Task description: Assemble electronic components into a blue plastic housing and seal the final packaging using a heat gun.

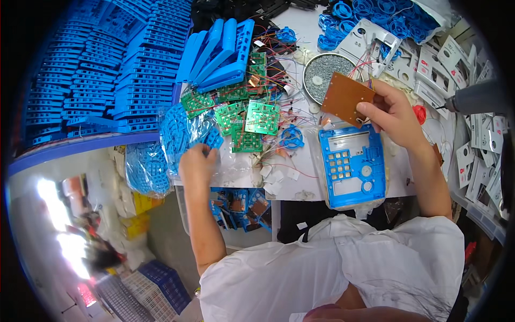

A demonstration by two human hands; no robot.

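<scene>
Brown circuit board (346,98) sits pinched in the right hand (394,114), thumb and fingers clamped on its lower right corner, copper side facing up, tilted, held above the worktop (300,185) just over the top edge of the blue phone-style housing (352,165). Grip at the corner prob. keeps fingers off the wires (363,67) that trail from the board's far edge toward the white plastic plates (370,37). Housing lies flat, face down, keypad grid and round openings showing, right in front of the person's torso, so it's an easy spot to work over. Left hand (197,163) is stretched out to the left side of the worktop, fingers curled into a clear bag of small blue plastic parts (185,131); looks like it's closing on a piece inside, but whether anything is actually gripped I can't tell, plastic hides the fingertips. Between the two hands: a pile of green circuit boards (252,118) w/ red and coloured leads, loose blue ring parts (292,138). Round metal tin (326,72) of grey bits sits just behind the brown board, within reach. Stacks of blue frames (220,51) lean at the back, more blue trays (107,64) piled far left. A grey power tool (475,97) pokes in from the right edge.
</scene>
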